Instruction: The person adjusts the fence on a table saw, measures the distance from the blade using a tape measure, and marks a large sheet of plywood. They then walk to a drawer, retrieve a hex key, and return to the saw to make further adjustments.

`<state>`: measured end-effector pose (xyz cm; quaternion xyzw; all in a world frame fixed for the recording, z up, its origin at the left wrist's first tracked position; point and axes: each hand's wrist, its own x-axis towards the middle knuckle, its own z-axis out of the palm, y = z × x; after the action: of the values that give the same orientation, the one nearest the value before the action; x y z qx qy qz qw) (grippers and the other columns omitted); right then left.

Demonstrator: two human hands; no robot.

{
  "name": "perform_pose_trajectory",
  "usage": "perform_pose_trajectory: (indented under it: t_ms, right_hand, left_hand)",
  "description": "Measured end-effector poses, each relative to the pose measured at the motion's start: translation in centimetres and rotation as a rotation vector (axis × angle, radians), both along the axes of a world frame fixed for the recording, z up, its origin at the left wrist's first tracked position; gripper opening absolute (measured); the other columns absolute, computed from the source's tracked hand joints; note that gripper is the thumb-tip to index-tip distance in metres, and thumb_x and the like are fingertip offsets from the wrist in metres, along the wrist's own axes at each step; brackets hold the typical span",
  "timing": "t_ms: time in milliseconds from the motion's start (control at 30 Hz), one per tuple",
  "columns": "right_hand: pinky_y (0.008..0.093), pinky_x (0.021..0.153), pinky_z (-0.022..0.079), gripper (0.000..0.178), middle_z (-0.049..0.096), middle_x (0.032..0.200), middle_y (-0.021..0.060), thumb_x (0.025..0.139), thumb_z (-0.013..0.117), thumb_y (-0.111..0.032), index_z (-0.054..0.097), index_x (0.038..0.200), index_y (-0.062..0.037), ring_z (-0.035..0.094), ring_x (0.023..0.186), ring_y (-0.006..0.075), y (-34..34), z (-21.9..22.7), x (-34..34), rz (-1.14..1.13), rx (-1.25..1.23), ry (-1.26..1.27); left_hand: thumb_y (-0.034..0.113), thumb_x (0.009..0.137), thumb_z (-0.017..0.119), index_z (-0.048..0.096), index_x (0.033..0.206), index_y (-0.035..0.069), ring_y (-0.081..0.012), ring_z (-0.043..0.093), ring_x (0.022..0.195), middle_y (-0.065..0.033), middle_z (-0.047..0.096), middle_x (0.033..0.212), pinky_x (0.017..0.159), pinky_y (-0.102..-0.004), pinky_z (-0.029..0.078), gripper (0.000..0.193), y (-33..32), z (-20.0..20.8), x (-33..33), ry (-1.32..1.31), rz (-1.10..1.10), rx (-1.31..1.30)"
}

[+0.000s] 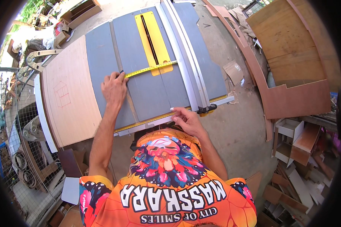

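My left hand point(114, 90) is closed around a tape measure, its case mostly hidden in my fingers. The yellow blade of the tape measure point(147, 69) runs out to the right across the grey table saw top point(149, 90). It crosses the yellow insert plate point(149, 38), which has a dark slot, and its far end meets the metal rip fence point(183, 56). Near the saw's front edge, my right hand point(188, 122) is bent with thumb and fingers close together. A small white bit point(172, 109) shows at its fingertips; I cannot tell what it is.
A pale wooden board point(70, 94) with a red pencilled sketch adjoins the saw top on the left. A graduated front rail point(151, 123) runs along the near edge, with a black fence clamp point(207, 109). Plywood panels point(295, 45) and wood scraps point(299, 185) lie at right.
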<state>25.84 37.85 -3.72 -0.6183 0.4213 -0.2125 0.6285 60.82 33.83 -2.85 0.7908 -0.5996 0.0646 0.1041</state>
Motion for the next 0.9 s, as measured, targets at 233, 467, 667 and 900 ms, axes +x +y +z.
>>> perform_pose_trajectory:
  t_ms: [233, 467, 667, 900]
  right_hand:
    - [0.0277, 0.065, 0.053, 0.031, 0.075, 0.092, 0.0070, 0.096, 0.071, -0.019, 0.067, 0.121, -0.0004, 0.066, 0.074, 0.0107, 4.1, -6.4, -9.1, -0.062, 0.522, 0.164]
    - [0.0308, 0.067, 0.056, 0.045, 0.075, 0.106, 0.0111, 0.096, 0.072, -0.023, 0.057, 0.133, -0.0028, 0.071, 0.080, 0.0171, 3.5, -10.8, -13.4, -0.464, 0.520, 0.374]
    - [0.0320, 0.069, 0.058, 0.047, 0.074, 0.110, 0.0118, 0.094, 0.074, -0.019, 0.056, 0.133, -0.0021, 0.074, 0.089, 0.0208, 0.5, -10.7, -12.8, -0.437, 0.467, 0.280]
    - [0.0324, 0.068, 0.058, 0.034, 0.074, 0.105, 0.0104, 0.092, 0.076, -0.019, 0.065, 0.119, -0.0008, 0.074, 0.087, 0.0210, 0.7, -11.9, -12.6, -0.430, 0.451, 0.301]
  left_hand:
    - [0.028, 0.088, 0.079, 0.081, 0.116, 0.025, -0.0194, 0.063, 0.097, 0.0072, 0.071, 0.105, 0.081, -0.0404, 0.047, 0.028, -0.4, -0.7, 0.6, -0.020, 0.009, -0.103]
    - [0.029, 0.090, 0.077, 0.080, 0.117, 0.028, -0.0201, 0.063, 0.099, 0.0069, 0.069, 0.108, 0.082, -0.0420, 0.046, 0.027, -1.1, -0.7, 0.6, -0.034, 0.015, -0.022]
    - [0.031, 0.091, 0.076, 0.079, 0.116, 0.030, -0.0211, 0.063, 0.099, 0.0066, 0.069, 0.108, 0.081, -0.0430, 0.046, 0.025, -1.7, -1.0, 0.8, -0.046, 0.015, 0.002]
    - [0.029, 0.092, 0.075, 0.079, 0.116, 0.032, -0.0218, 0.064, 0.099, 0.0059, 0.069, 0.107, 0.081, -0.0442, 0.046, 0.025, -2.0, -0.2, 0.0, 0.003, 0.054, 0.061]
